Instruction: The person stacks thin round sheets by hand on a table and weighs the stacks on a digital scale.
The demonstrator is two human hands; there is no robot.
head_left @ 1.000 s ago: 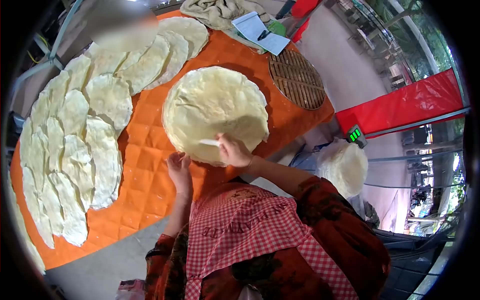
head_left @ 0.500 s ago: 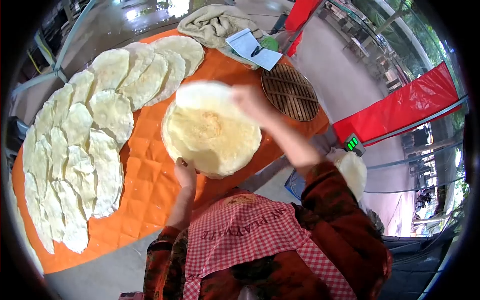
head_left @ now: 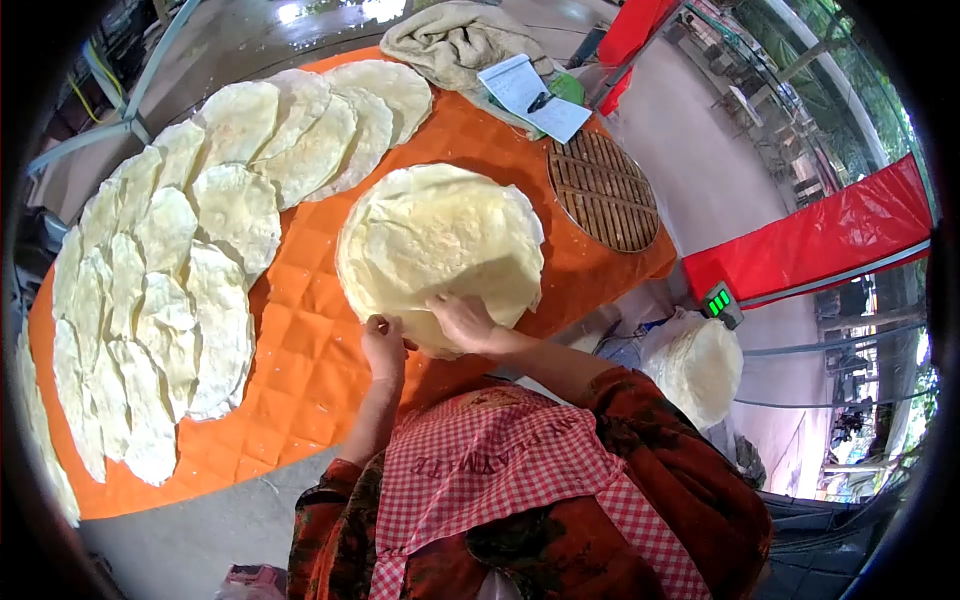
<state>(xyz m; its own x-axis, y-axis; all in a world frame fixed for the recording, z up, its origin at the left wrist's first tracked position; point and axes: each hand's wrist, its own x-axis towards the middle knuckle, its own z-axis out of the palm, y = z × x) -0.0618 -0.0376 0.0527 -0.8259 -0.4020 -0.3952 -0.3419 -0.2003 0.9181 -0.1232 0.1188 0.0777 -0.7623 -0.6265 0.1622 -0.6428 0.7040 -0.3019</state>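
A stack of thin, pale, round dough sheets (head_left: pixel 440 215) lies on the orange cloth in front of me, its top sheet slightly wrinkled. My right hand (head_left: pixel 462 322) rests on the near part of the stack, fingers laid against the top sheet. At the stack's near-left edge, my left hand (head_left: pixel 383 348) is closed in a pinch. Something small and dark shows at its fingertips, too small to name. To the left, several similar sheets (head_left: pixel 235 215) are spread out overlapping one another.
A round slatted rack (head_left: pixel 604 190) lies at the table's right end, near an open notebook (head_left: pixel 530 95) with a pen. Behind the notebook is a crumpled sack cloth (head_left: pixel 455 42). Another pale stack (head_left: pixel 700 370) stands right of the table, below a device with green lights (head_left: pixel 720 302).
My right hand has come from the far right side of the stack to its near part. The raised top sheet now lies flat. My left hand stays at the near-left edge.
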